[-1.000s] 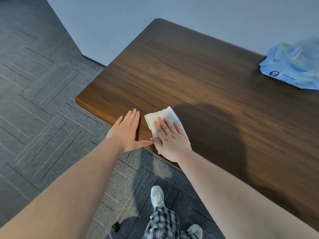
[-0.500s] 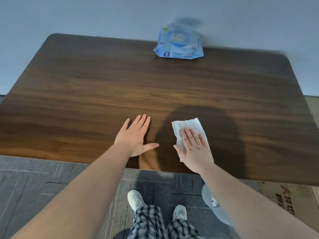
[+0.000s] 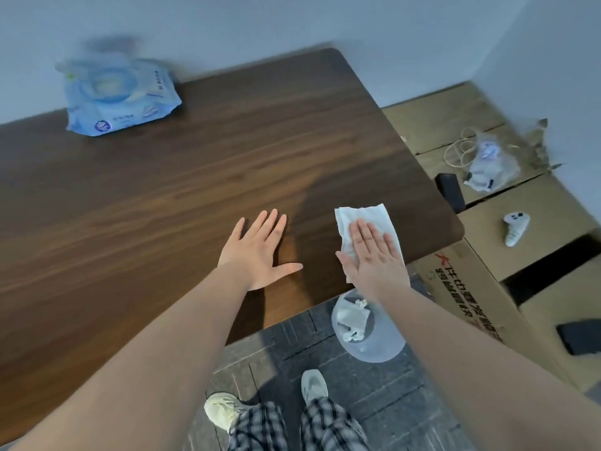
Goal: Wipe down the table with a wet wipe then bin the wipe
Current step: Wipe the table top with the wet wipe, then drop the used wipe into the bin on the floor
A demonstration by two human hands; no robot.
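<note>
A dark wooden table [image 3: 162, 203] fills the left and middle of the view. My right hand [image 3: 374, 262] presses flat on a white wet wipe [image 3: 361, 219] near the table's front right corner. My left hand [image 3: 260, 252] lies flat on the table to the left of it, fingers spread, holding nothing. On the floor just below the table's front edge stands a translucent bin [image 3: 367, 330] with crumpled white wipes inside, partly hidden by my right forearm.
A blue wet-wipe pack [image 3: 120, 96] lies at the table's far left by the wall. Cardboard boxes [image 3: 487, 281] stand right of the table, carrying a white controller [image 3: 515, 227], a cable, a plastic bag and dark devices. My feet are on grey carpet below.
My right hand has slid the wipe rightward along the front of the table to its right corner. My left hand followed along. The view swung right, showing the bin and boxes.
</note>
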